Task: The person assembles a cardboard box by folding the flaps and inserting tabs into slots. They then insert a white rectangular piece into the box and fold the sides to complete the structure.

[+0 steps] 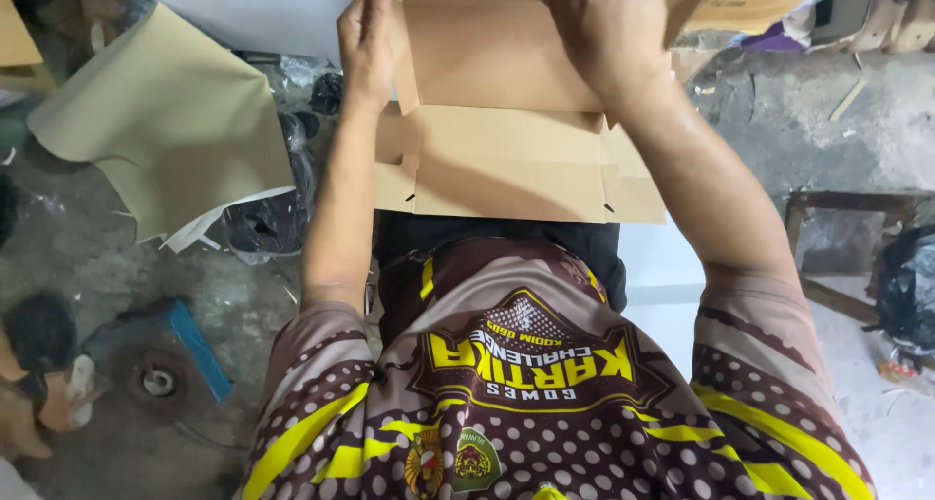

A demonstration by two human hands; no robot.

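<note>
I see both hands on 1 brown cardboard box (506,140), which is half folded and lies in front of the person's chest, above the lap. I take this box as my landmark. The left hand (367,47) stands flat against the left wall of the box, fingers straight and together, pressing the flap upright; it is open, not closed around anything. The right hand (609,28) lies over the far right part of the box, fingers bent down on the cardboard; I cannot tell if it really grips a flap or only presses. The near panel of the box hangs toward the person, with 2 small slits on its lower edge.

Left of the box, a large beige cardboard sheet (166,120) lies on the floor, and near it a black plastic bag (268,218). Right of the box stands a wooden frame (838,257). Lower left of the box lies a blue object (195,339) on the grey floor (877,140).
</note>
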